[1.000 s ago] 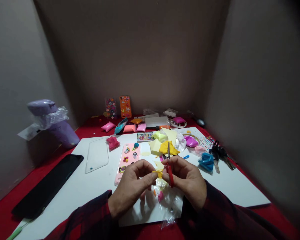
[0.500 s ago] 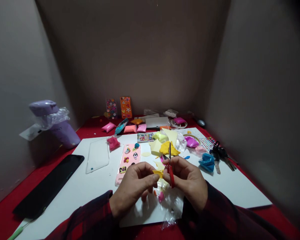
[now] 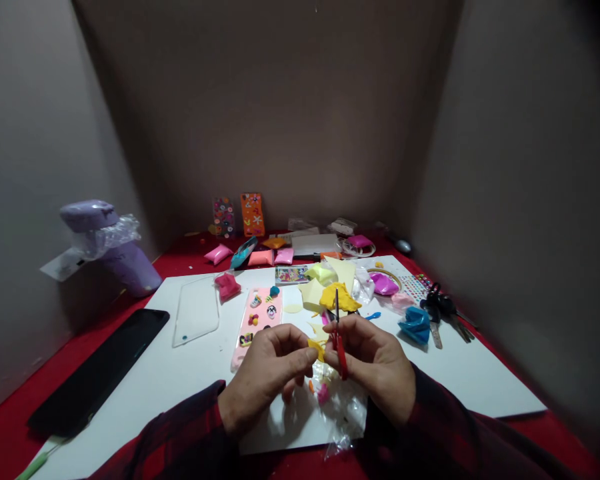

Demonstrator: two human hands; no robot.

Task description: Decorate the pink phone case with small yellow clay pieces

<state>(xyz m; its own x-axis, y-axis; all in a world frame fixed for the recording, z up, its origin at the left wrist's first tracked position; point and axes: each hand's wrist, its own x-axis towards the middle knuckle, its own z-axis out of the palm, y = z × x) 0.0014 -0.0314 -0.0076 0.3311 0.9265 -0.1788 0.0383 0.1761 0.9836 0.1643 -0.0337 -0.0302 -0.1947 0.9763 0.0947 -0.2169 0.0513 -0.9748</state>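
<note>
My left hand (image 3: 277, 367) is closed, pinching a small yellow piece of clay (image 3: 318, 348) between thumb and fingers. Red-handled scissors (image 3: 341, 357) sit in my right hand (image 3: 373, 357), their blades pointing up and away from me. The fingertips of my right hand are close beside the yellow piece; whether they touch it I cannot tell. Just past the hands lies a larger lump of yellow clay (image 3: 340, 297). A pink phone case (image 3: 261, 310) with small charms is partly hidden behind my left hand. Beneath the hands, clear plastic (image 3: 343, 407) holds a pink bit (image 3: 323, 392).
A clear case (image 3: 197, 312) and a dark phone (image 3: 100, 370) lie to the left, near a purple bottle (image 3: 130, 267). Keys (image 3: 443, 310) and a blue clay packet (image 3: 415, 325) are at right. Two decorated cases, including an orange one (image 3: 253, 215), lean against the back wall.
The scissors have tilted slightly, their tips shifting a little left. The yellow piece has turned slightly in my left fingers. Both hands stay almost in place.
</note>
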